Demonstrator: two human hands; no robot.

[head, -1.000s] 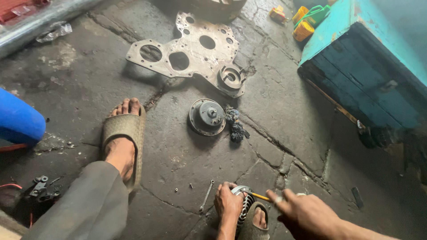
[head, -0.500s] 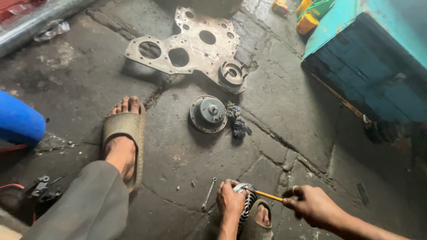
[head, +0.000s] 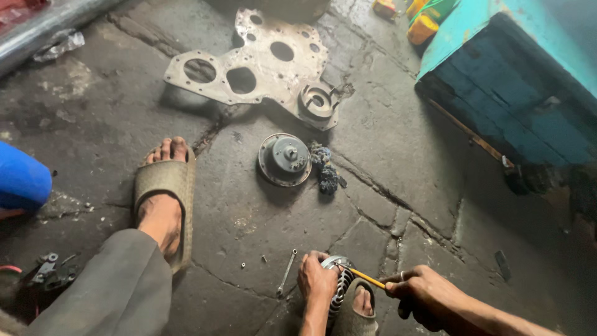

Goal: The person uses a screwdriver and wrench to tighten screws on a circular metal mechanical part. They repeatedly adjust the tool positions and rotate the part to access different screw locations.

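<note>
Head view, looking down at a cracked stone floor (head: 249,218). At the bottom edge the left hand (head: 316,279) has its fingers curled around a round, ribbed metal part (head: 339,286), holding it against the top of a sandalled foot (head: 357,308). The right hand (head: 423,294) is closed in a fist around a thin yellow-handled tool (head: 367,278), whose tip touches the upper rim of the part; a ring shows on one finger. The part thus sits low in the middle of the picture, between the two hands.

Just left of the left hand one small wrench (head: 286,272) lies on the floor, with two tiny bits of hardware near it. Farther up, near the middle, one round metal disc with a hub (head: 285,159) lies flat, and a dark clump of rag (head: 326,169) touches its right side. Above that lies one flat metal plate (head: 249,62) with several round holes, a ring-shaped piece at its lower right corner.

At left, a second foot in a grey sandal (head: 165,199) is planted on the floor, with a grey trouser leg (head: 106,292) below it. A blue rounded object (head: 22,177) sits at the left edge, and dark small parts lie in the bottom left corner.

At right stands one teal box (head: 516,81) with worn paint. Behind its top left corner are two or three small yellow containers (head: 423,25), one beside something green; no label on them can be made out. A grey pipe (head: 43,28) crosses the top left corner.
</note>
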